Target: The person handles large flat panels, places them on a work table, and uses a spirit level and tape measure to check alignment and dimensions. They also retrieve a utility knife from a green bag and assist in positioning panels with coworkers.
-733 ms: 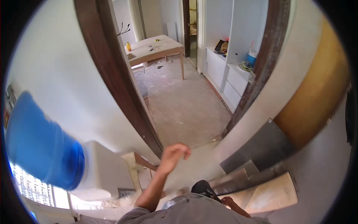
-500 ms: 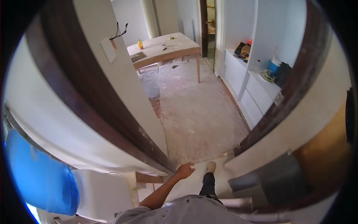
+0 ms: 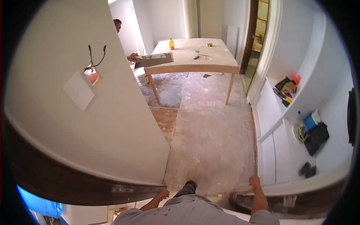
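At the lower edge, my left hand [image 3: 162, 194] hangs low beside the left door frame [image 3: 123, 190], fingers curled in, with nothing visible in them. My right hand [image 3: 254, 182] is held out in front at the right, its fingers loosely curled and nothing showing between them. It is nearest to the white cabinets [image 3: 268, 161] and the right door frame [image 3: 262, 204]. Neither hand is seen gripping anything. Between them, one dark-shod foot [image 3: 191, 183] steps onto the dusty floor [image 3: 210, 142].
Ahead stands a wooden table [image 3: 191, 69] with a yellow bottle [image 3: 171, 44] and small tools. Another person's hand [image 3: 132, 57] is by a dark board [image 3: 153, 61], beside a bucket [image 3: 141, 77]. Wires [image 3: 91, 60] stick out of the left wall. Bags and a blue container [image 3: 312, 120] fill the right shelves.
I have moved forward through the doorway, and the table appears closer. My right hand has come into view. Another person now shows behind the left wall. The blue drum has slid toward the lower-left corner.
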The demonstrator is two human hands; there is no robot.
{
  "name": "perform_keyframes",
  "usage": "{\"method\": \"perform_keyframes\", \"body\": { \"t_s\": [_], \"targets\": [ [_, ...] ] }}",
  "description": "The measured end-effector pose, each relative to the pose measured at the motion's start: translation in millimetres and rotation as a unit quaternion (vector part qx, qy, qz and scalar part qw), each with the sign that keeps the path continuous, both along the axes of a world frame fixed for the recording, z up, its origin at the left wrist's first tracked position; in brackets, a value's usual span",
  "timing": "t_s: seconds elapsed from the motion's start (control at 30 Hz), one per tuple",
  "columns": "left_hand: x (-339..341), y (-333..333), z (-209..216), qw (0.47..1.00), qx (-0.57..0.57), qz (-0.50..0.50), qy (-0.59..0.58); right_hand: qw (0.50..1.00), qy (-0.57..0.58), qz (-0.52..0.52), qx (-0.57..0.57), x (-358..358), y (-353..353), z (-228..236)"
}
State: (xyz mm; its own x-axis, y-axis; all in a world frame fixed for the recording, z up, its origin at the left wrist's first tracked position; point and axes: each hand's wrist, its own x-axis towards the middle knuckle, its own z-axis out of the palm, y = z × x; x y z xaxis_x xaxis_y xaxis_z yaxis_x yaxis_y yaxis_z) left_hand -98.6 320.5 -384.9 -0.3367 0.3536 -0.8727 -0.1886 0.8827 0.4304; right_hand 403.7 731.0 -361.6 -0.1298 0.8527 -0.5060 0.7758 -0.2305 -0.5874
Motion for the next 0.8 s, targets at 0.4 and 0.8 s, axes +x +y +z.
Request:
{"method": "perform_keyframes", "body": {
  "t_s": [0.4,0.8],
  "targets": [
    [-142.6,282.7,-64.6,0.877,-0.027,-0.461,0.131,0.946,-0.106,0.276,-0.131,-173.5,120.1,-20.4],
    [-302.9,589.7,-10.2,0.938,0.235,0.011,0.254,0.923,-0.069,0.378,-0.033,-257.0,339.9,-142.9]
  ]
}}
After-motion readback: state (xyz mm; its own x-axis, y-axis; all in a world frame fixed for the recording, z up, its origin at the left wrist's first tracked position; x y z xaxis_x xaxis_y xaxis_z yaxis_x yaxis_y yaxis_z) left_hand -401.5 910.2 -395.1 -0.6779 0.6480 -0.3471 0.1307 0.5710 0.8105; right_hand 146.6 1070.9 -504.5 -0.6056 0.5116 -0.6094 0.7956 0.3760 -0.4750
